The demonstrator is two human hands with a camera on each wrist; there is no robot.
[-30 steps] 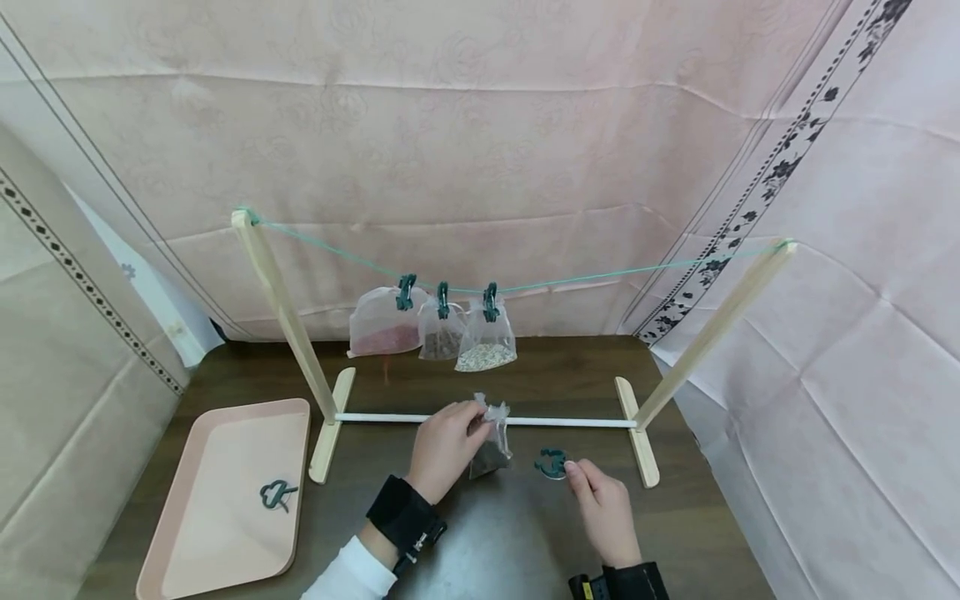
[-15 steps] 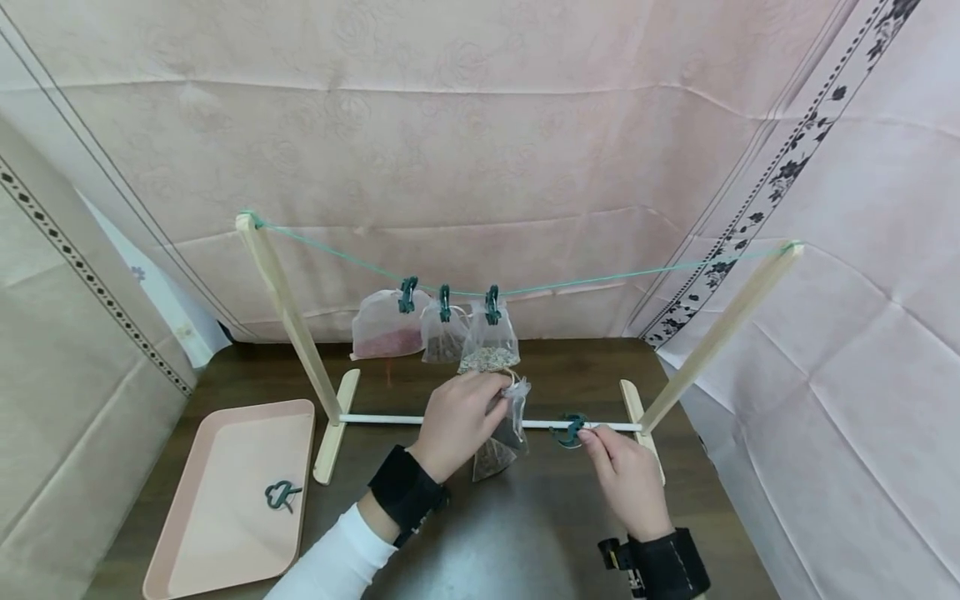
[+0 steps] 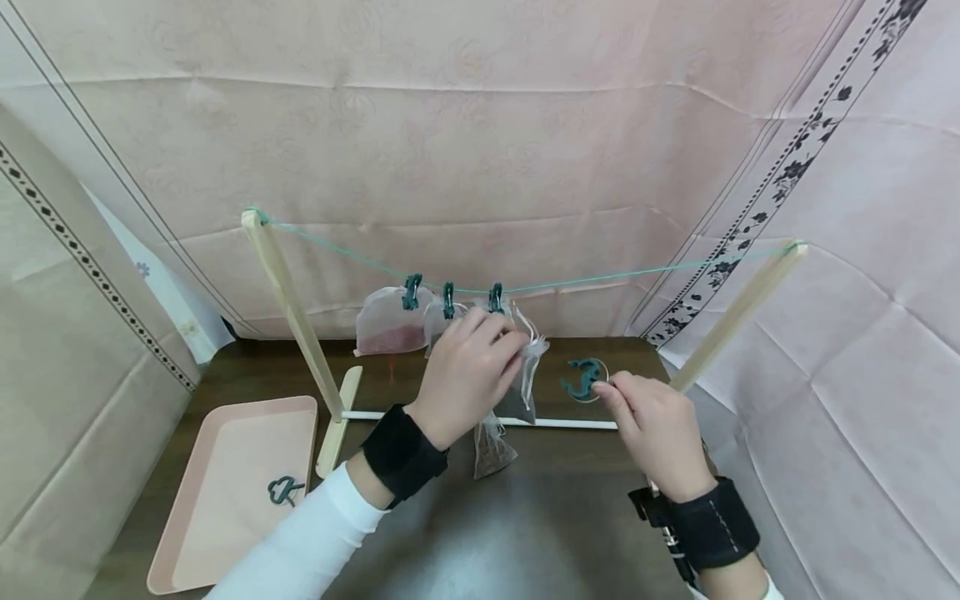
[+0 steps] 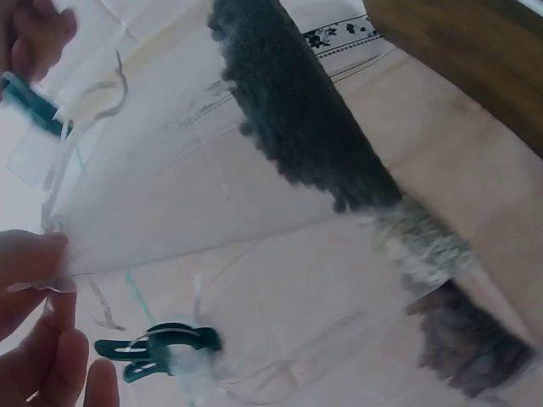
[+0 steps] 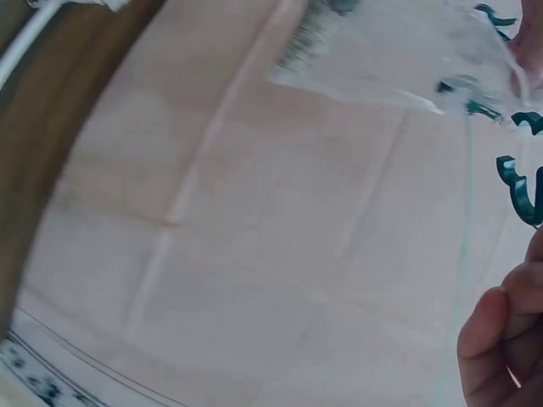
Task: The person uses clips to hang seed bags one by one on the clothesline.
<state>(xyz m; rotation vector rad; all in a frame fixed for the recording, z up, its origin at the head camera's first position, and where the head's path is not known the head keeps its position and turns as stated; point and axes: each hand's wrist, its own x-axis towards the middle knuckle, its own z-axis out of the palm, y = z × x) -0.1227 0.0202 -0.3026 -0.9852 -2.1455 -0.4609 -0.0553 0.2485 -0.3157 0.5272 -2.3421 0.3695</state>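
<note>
My left hand (image 3: 468,371) pinches the gathered top of a sheer drawstring bag (image 3: 522,396), raised in front of the hanging bags. In the left wrist view its dark grainy filling (image 4: 297,106) shows at the bottom. My right hand (image 3: 660,429) pinches a dark green clip (image 3: 587,379) by one end, its jaws spread, to the right of the bag. On the green line (image 3: 600,277) hang a bag with pink contents (image 3: 390,325) and two more, partly hidden behind my left hand. Green clips (image 3: 412,292) hold them there.
Wooden posts (image 3: 288,312) carry the line on both sides, with a white rod (image 3: 577,423) low between them. A small bag with brown contents (image 3: 492,454) lies near the rod. At left, a pink tray (image 3: 210,467) holds one green clip (image 3: 283,490).
Both hands have moved up and away toward the line. The dark-filled bag has risen from near the table in my left hand, and the clip has come up with my right.
</note>
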